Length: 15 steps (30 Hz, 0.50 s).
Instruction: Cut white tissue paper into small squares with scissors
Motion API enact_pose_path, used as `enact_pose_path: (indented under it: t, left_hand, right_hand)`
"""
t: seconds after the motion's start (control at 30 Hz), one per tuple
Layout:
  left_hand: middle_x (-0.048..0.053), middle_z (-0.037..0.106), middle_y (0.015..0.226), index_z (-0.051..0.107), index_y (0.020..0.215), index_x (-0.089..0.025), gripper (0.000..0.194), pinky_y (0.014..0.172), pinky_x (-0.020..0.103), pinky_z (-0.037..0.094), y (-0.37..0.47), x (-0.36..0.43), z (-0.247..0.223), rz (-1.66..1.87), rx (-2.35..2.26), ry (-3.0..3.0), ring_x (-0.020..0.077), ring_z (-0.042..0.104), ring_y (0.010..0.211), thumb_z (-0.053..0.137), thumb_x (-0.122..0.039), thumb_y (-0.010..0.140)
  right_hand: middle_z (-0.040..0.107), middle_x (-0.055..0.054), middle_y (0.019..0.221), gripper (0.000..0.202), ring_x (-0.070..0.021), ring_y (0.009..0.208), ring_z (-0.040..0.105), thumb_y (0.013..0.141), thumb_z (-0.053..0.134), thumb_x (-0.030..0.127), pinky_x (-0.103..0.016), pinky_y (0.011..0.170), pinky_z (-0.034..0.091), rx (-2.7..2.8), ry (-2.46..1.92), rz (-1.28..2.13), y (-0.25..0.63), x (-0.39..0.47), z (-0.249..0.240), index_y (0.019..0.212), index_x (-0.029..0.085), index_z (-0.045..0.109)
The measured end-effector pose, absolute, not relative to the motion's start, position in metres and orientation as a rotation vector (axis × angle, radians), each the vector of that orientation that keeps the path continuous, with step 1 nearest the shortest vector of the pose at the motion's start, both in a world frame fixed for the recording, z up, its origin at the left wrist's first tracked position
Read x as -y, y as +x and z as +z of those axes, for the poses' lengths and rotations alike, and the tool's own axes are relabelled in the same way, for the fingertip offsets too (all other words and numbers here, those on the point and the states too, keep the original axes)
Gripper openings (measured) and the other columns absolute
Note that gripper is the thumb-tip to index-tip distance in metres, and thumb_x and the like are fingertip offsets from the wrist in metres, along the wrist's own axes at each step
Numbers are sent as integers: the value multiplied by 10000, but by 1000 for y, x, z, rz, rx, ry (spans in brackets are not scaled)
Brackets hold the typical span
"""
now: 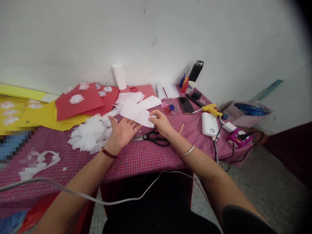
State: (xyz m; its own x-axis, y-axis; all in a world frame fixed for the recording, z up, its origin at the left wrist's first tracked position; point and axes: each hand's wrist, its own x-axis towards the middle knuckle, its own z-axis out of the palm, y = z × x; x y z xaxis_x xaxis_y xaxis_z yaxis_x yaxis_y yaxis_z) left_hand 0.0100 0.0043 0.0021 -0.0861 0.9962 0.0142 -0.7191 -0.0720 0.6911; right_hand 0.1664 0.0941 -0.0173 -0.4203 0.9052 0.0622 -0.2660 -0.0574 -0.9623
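Right hand (161, 123): pinching white paper (135, 112), a light hold best against creases. Left hand (122, 132): fingers apart, palm up. Scissors (148, 138): beneath right hand.

Right of the right hand (161, 122) are a white power bank (208, 123), a purple plug adapter (234, 137) and, farther out, a cardboard box (243, 120); beyond that hand, rightward, a smartphone (186, 105) and a black vacuum flask (195, 72).

Open, pale cardboard box (240, 120) at three o'clock: wall is bearing "PACE".
White, rounded plastic power bank (209, 123), three o'clock, nearer centre: display (212, 130) is showing an unclear figure.
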Motion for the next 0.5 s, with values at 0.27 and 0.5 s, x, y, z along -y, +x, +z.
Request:
enact_pose_path:
  t: [0.27,0.5]
  left_hand:
    - [36,712,740,664,913,-140,136,510,224,490,17,-9,-18,1443,-838,499,138,640,607,714,-210,808]
    - [44,718,736,664,836,-108,144,502,234,526,13,-8,-8,1520,-908,433,134,633,560,691,-24,722]
  right_hand:
    - [518,76,632,297,-103,536,465,605,691,317,-212,514,355,1439,-798,1577,166,-90,-22,821,211,516]
    - [462,75,645,248,-97,517,401,688,628,336,-210,489,328,1708,-792,1412,169,-86,-23,867,218,504]
